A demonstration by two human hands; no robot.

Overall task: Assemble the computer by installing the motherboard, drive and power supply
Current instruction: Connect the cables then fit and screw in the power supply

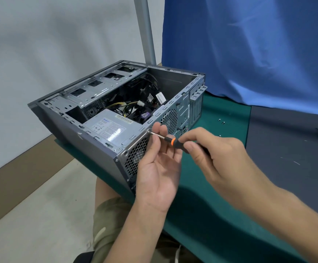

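Dark grey computer case [74, 133]; silver power supply [108, 130] with white, blue-printed label [108, 128]. Honeycomb-perforated grille [135, 156] at its 5 o'clock. Screwdriver [173, 141]: black handle, orange collar. Green mat [220, 111]; blue cloth [249, 44] at 1 o'clock; yellow-and-black cables [120, 105].

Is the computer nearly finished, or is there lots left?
Getting there. The power supply already sits in the case. Right hand holds the screwdriver on a rear screw; left hand pinches its shaft. Loose screws on the mat remain, and the case is open.
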